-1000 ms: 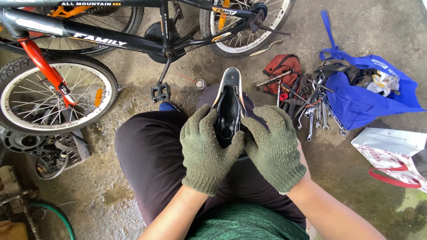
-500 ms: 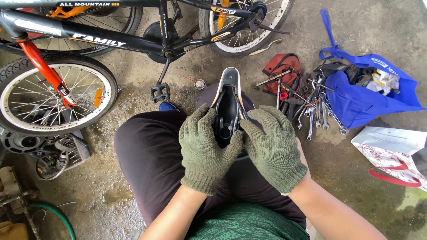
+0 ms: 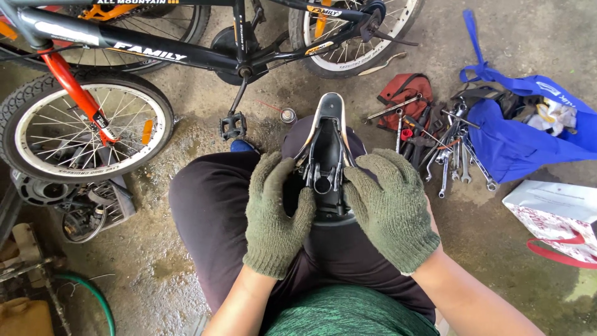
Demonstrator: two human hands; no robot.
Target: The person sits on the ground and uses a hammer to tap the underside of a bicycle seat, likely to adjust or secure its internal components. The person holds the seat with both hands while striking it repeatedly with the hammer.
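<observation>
While both gloved hands, left hand [image 3: 273, 218] and right hand [image 3: 392, 208], grip the upside-down black seat [image 3: 328, 146], tools [image 3: 435, 149] and a bike [image 3: 186, 56] sit on the wet, dirty floor [image 3: 186, 261].

Soft, even daylight fills the view — bright enough, with no hard shadows, only faint shade under the bicycle [image 3: 186, 56] and around the knees. The wet concrete floor [image 3: 186, 249] shows dull sheen, no harsh glare. Focus is sharp across the gloves and tools [image 3: 435, 143]; wide-angle bending curves the edges — wheels bow slightly.
</observation>
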